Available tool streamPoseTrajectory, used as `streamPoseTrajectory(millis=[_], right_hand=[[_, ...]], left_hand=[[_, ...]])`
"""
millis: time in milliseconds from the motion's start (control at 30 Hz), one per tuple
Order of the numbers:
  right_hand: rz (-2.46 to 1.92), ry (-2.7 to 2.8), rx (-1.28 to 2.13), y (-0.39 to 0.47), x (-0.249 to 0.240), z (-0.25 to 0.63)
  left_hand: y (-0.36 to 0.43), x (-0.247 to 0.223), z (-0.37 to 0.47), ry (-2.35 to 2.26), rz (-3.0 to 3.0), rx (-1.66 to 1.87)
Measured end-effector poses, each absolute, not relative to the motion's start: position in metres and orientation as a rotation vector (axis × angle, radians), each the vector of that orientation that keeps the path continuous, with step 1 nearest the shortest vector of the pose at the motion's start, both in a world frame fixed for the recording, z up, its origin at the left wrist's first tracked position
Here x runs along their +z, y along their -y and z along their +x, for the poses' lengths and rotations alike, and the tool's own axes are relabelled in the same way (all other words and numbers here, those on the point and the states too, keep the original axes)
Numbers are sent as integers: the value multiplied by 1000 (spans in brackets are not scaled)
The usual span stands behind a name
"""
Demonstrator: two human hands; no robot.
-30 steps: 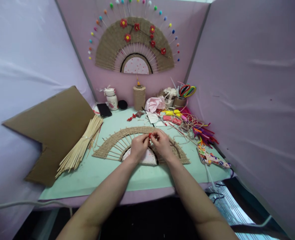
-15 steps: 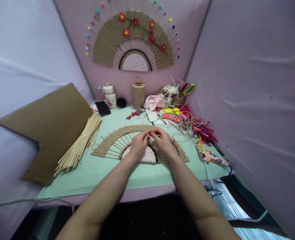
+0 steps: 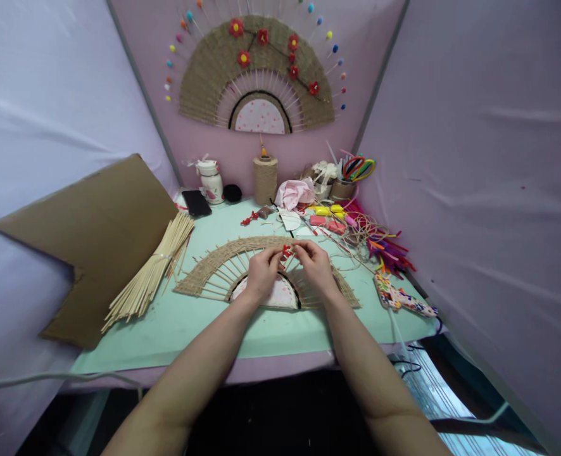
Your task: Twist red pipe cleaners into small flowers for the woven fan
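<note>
A small red piece (image 3: 286,252), looking like a bent flower shape, is between my two hands above the woven fan. My left hand (image 3: 264,271) pinches it from the left. My right hand (image 3: 315,267) has its fingertips pressed together at the piece's right side; whether they grip it is too small to tell. Under both hands the woven fan (image 3: 208,273) lies on the green table cover, with a white, pink-spotted half circle (image 3: 273,292) edged in black at its base. Part of the fan is hidden by my hands.
Bundled sticks (image 3: 150,275) and cardboard (image 3: 95,234) lie left. Behind stand a bottle (image 3: 210,182) and twine spool (image 3: 265,182). At right are pipe cleaners (image 3: 392,253) and a patterned glue gun (image 3: 404,299). A flowered fan (image 3: 204,82) hangs behind.
My right hand has moved slightly right, away from my left. More of the red piece shows between them. The camera view has shifted slightly.
</note>
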State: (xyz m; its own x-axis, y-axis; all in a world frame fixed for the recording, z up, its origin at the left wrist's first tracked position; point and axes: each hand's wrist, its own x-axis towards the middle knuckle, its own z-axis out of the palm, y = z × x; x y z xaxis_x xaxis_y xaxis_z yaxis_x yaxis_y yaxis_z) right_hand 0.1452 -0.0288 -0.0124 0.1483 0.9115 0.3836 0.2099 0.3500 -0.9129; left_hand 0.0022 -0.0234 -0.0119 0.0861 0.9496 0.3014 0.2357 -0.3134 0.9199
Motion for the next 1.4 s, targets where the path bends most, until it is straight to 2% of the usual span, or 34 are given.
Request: streamPoseTrajectory(millis=[267,667,900,1400], right_hand=[[-1071,1563,386,35,-6,143],[-1020,1610,352,36,-8,139],[-1027,1485,329,37,-7,141],[-1110,1520,702,32,-15,132]], left_hand=[[22,-9,2,-1134,1488,1306],[18,-11,1,-1107,1473,1362],[9,-19,1,-1003,1259,1321],[4,-14,0,-753,785,1263]])
